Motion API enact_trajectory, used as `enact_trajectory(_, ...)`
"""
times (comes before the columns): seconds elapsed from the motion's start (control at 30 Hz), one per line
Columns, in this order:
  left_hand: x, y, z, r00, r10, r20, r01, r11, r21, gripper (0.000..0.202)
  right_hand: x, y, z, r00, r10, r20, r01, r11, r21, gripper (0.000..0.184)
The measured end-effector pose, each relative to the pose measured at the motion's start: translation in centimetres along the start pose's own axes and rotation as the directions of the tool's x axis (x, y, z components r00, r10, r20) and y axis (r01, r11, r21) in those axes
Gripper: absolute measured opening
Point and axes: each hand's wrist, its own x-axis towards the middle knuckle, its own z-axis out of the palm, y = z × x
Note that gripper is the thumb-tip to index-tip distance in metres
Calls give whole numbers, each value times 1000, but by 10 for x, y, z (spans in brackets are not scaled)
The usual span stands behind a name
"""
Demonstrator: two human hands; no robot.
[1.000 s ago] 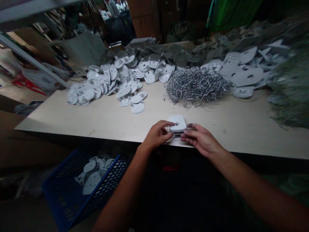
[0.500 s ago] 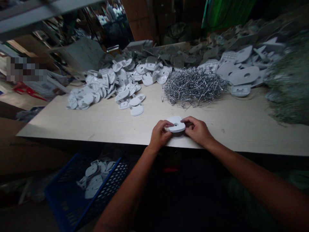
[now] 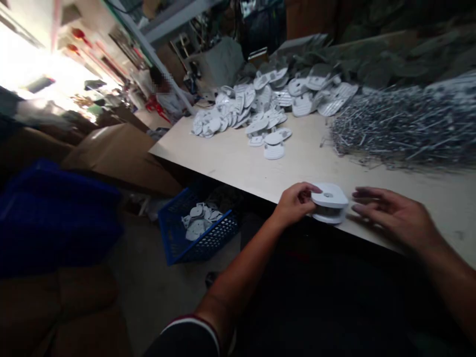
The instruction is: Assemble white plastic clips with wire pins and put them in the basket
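Observation:
A white plastic piece [image 3: 333, 196], made of two rounded plates one above the other with a hole in the top plate, stands at the table's near edge. My left hand [image 3: 292, 207] grips its left side, thumb and fingers closed on it. To the right, my right hand [image 3: 399, 218] is apart from the piece, fingers stretched out and holding nothing. Beyond both hands lies a heap of bent metal wire pieces [image 3: 405, 124]. Farther left, similar white plastic pieces [image 3: 238, 106] are piled on the table [image 3: 219, 156].
Below the table's left side, a blue plastic basket [image 3: 203, 254] holds more white pieces. A cardboard box [image 3: 115, 151] and a large blue container [image 3: 55, 218] stand at the left. In the background is another person [image 3: 169, 101].
My right hand has let go of the white piece and moved off to the right, its fingers opening. My left hand still holds the piece. The view has swung left.

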Motion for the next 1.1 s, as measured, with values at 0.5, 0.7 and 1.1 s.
enact_trajectory(0.5, -162, -33, -206, 592, -374, -714, 302, 924, -233, 60, -3, -6, -1, 972, 209, -107, -168, 939, 301, 56)
enact_trajectory(0.7, -132, -41, -225, 475, -211, -854, 161, 975, -151, 83, -2, -7, 2, 979, 180, -93, -148, 949, 278, 55)
enact_trajectory(1.1, 40, -3, -196, 904, 27, -428, 237, 801, 550, 70, -2, -9, 10, 998, 21, -57, -18, 998, 52, 63)
